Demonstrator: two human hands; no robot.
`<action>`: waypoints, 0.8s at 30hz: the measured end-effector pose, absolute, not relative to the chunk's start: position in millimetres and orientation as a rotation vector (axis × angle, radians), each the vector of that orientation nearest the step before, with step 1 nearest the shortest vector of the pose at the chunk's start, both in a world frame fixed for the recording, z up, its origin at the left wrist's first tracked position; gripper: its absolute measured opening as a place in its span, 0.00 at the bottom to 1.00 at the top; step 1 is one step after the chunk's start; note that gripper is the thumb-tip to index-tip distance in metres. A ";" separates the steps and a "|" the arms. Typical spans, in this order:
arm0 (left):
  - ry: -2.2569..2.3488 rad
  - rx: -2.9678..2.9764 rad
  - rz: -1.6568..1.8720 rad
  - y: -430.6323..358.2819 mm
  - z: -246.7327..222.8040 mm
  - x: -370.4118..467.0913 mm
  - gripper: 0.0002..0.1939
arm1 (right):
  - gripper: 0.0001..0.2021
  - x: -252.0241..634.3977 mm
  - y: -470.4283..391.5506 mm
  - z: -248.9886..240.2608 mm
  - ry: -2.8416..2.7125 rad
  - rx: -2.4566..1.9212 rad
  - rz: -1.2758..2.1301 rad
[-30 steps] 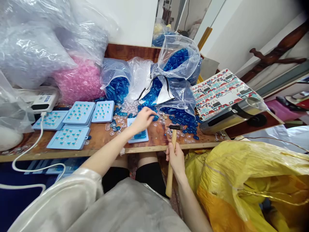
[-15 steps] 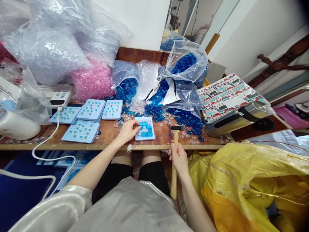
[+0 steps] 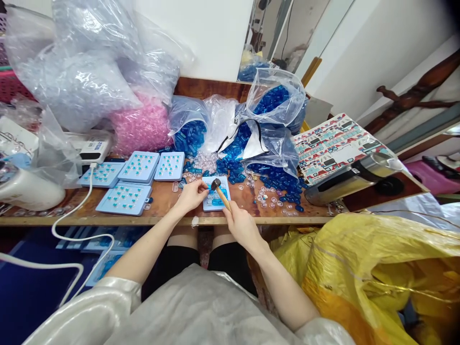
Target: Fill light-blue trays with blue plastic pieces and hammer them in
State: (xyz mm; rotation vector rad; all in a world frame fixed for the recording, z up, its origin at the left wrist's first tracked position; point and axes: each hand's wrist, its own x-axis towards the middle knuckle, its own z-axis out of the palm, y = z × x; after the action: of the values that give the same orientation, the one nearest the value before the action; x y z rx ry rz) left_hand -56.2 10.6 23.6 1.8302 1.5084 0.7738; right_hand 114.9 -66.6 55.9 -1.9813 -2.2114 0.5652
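My right hand (image 3: 241, 221) grips the wooden handle of a small hammer (image 3: 223, 197). The dark hammer head is over a light-blue plastic tray (image 3: 210, 207) near the table's front edge. Translucent blue pieces (image 3: 218, 202) lie in the tray, partly hidden by the hammer. At the tray's left side, my left hand (image 3: 194, 194) has its thumb and fingertips pinched together; whatever is between them is too small to make out. Small clear plastic pieces (image 3: 206, 162) and blue pieces (image 3: 233, 167) are scattered just behind the tray.
Several light-blue trays with teal pieces (image 3: 124, 197) sit to the left, beside a white cable (image 3: 89, 187). Bags of blue pieces (image 3: 189, 136) and pink pieces (image 3: 140, 127) line the back. A steel flask (image 3: 341, 184) lies at right, above a yellow sack (image 3: 345, 249).
My right hand has swung the hammer left and inward, from beside the tray to above it. The left hand stays at the tray's left side. The view has shifted slightly.
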 end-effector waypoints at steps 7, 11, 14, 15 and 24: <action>1.512 1.978 0.764 12.7 22.4 -59.8 0.07 | 0.15 114.6 -63.2 48.8 -2.243 -2.019 0.541; 1.495 2.005 0.764 12.3 21.2 -61.8 0.07 | 0.15 114.2 -63.0 46.3 -2.214 -2.021 0.514; 1.488 1.967 0.782 11.5 22.0 -61.9 0.07 | 0.15 113.9 -63.8 46.7 -2.249 -2.060 0.531; 1.484 1.948 0.790 11.1 22.3 -61.6 0.06 | 0.15 114.0 -64.4 47.2 -2.255 -2.058 0.533; 1.479 1.888 0.814 8.2 21.5 -58.6 0.06 | 0.15 113.0 -67.7 52.1 -2.238 -2.049 0.565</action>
State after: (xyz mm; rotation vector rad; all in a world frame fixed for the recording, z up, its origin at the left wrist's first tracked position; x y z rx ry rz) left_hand -58.6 8.2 21.5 1.8879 1.4792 0.8142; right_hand 113.0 -67.7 52.1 -2.0485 -2.2383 0.5652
